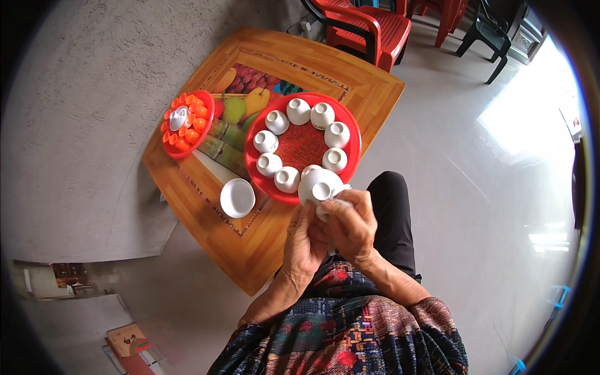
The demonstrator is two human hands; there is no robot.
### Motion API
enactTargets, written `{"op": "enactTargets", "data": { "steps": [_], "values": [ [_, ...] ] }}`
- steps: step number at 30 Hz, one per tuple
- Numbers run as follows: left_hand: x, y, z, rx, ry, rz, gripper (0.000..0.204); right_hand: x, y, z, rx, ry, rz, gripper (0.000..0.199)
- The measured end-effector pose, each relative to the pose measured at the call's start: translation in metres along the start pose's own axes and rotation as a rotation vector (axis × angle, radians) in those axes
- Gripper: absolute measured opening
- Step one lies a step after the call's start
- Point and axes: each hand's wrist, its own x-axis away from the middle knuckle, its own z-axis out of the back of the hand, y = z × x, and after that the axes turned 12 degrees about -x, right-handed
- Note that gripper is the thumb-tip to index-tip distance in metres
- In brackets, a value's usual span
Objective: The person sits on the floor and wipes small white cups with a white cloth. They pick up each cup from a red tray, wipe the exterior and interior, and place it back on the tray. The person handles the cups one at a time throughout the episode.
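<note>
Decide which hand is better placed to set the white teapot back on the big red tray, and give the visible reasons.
Probably the left hand: it cradles the white teapot from below, right at the near rim of the red tray. The right hand lies over the pot's side, seemingly wiping.

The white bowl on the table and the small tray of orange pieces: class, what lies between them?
In the head view, only the table's picture-printed top lies between the white bowl and the small red tray; nothing stands there.
</note>
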Motion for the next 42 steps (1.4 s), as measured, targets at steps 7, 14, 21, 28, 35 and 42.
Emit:
{"op": "enactTargets", "data": {
  "steps": [7, 14, 21, 28, 35, 42],
  "values": [
    [0.009, -0.007, -0.009, -0.113, -0.021, 0.042, 0.026, -0.021, 0.011, 0.016, -0.164, 0.091, -0.287, 0.021],
    [0.007, -0.004, -0.01, -0.109, 0.024, -0.007, 0.027, -0.002, 0.015, 0.009, -0.104, 0.077, -0.203, 0.025],
    [0.001, -0.004, -0.002, -0.058, 0.076, -0.049, 0.032, 0.01, 0.006, 0.003, 0.006, -0.053, 0.039, 0.031],
    [0.005, -0.009, 0.011, -0.116, -0.129, -0.066, 0.031, -0.008, 0.01, 0.012, -0.165, 0.061, -0.222, 0.026],
    [0.012, 0.001, -0.013, -0.213, -0.011, -0.123, 0.028, -0.026, 0.009, 0.026, -0.517, 0.152, -0.688, 0.015],
    [0.015, 0.003, -0.016, -0.437, 0.135, -0.365, 0.017, -0.026, -0.013, 0.028, -0.343, -0.184, -0.354, 0.025]
  ]
}}
